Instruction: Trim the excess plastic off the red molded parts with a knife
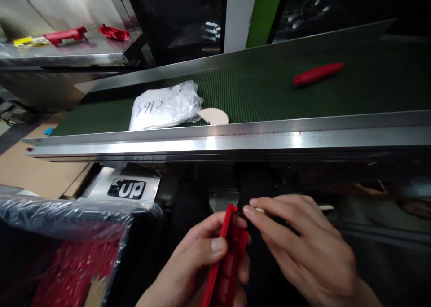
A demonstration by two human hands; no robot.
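My left hand (198, 253) is closed round a long red plastic part (224, 262), a hollow shell with a raised edge, tilted with its upper end away from me. The thumb presses on its side. Close to that upper end is my right hand (303, 244), thumb and fingers pinched round a slim pale tool (326, 207). Only small bits of the tool show, so its kind is hidden. Whether it touches the red part I cannot tell.
Beyond my hands runs a green conveyor belt (249, 96) with a metal rim, carrying a white plastic bag (164, 105), a pale half-round piece (214, 116) and a red part (318, 73). At left are a plastic-lined box (128, 221) of red parts and a phone (127, 189).
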